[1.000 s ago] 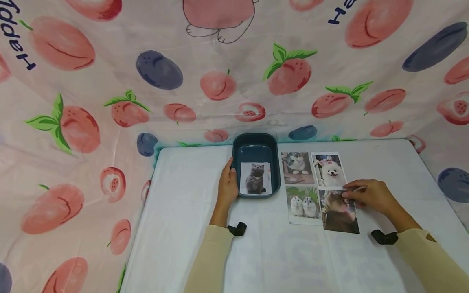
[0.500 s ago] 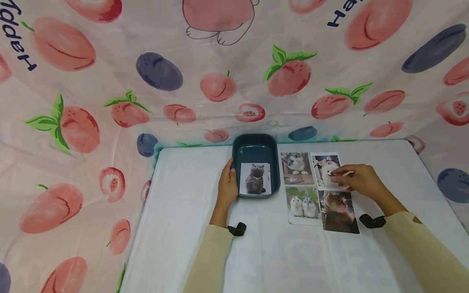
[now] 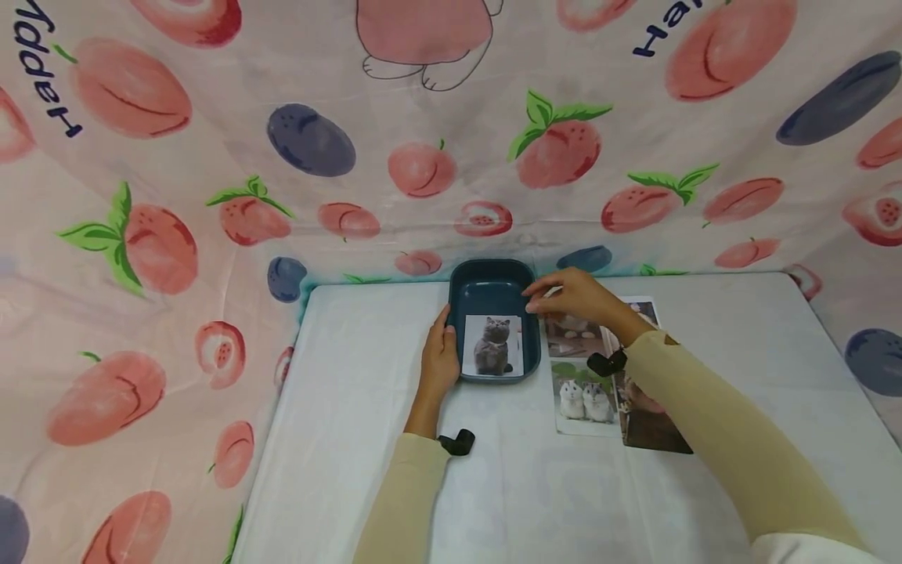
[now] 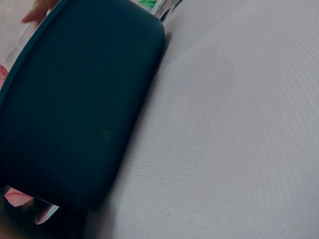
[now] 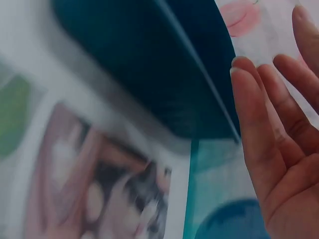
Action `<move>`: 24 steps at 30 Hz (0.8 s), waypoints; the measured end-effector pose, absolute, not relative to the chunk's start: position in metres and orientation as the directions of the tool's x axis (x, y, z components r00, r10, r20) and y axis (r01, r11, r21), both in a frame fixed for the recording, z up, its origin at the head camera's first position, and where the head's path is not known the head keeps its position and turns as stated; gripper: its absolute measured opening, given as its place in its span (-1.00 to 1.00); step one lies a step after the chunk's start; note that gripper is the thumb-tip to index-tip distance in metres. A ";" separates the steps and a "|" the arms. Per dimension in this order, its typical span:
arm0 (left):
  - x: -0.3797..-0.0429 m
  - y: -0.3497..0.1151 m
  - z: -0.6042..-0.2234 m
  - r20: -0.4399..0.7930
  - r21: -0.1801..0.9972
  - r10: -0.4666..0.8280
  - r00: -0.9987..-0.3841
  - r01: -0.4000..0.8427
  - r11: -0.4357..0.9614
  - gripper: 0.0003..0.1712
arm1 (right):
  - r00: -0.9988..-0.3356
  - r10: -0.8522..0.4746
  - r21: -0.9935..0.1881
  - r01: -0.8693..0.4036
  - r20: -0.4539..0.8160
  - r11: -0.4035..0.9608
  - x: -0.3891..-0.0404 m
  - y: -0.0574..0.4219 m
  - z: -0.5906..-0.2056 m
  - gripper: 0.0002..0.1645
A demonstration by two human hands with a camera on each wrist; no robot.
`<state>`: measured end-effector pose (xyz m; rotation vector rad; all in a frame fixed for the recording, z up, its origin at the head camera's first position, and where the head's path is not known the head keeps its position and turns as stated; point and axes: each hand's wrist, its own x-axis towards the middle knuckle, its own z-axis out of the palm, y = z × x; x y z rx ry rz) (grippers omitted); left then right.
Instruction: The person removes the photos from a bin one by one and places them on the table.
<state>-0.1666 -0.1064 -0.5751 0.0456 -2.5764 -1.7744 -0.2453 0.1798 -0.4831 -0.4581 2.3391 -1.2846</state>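
A dark teal tray (image 3: pixel 493 291) stands on the white table, with a grey cat photo (image 3: pixel 493 345) lying in its near half. My left hand (image 3: pixel 438 360) holds the tray by its left side, the thumb at the rim. That tray's outer wall (image 4: pixel 84 99) fills much of the left wrist view. Over the tray's right rim hovers my right hand (image 3: pixel 574 298), fingers extended and holding nothing; the right wrist view shows the bare fingers (image 5: pixel 259 119). Below it lies a cat photo (image 3: pixel 574 337), partly covered by the hand.
A photo of two hamsters (image 3: pixel 588 399) lies right of the tray. Beside it is a brownish photo (image 3: pixel 648 431); behind that, another photo (image 3: pixel 644 304) is mostly hidden by my right arm. A fruit-print cloth (image 3: pixel 423 204) hangs behind the table (image 3: pixel 352 376).
My right hand has left the brownish photo, passed over the white dog photo, and moved left to the tray's right rim. My left hand stays on the tray.
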 end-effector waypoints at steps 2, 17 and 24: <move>-0.167 -0.107 -0.575 -0.005 0.935 -0.033 -0.999 -0.016 0.355 -0.44 | -0.832 -0.505 -0.863 -0.067 -0.228 0.501 -0.255 0.166 -0.482 -0.41; -0.169 -0.108 -0.580 -0.006 0.934 -0.032 -0.999 -0.017 0.358 -0.43 | -0.715 -0.632 -0.713 -0.273 -0.298 0.645 -0.300 0.089 -0.502 -0.39; -0.169 -0.109 -0.579 -0.009 0.935 -0.027 -1.000 -0.018 0.353 -0.44 | -0.730 -0.580 -0.628 -0.270 -0.362 0.730 -0.303 0.077 -0.511 -0.37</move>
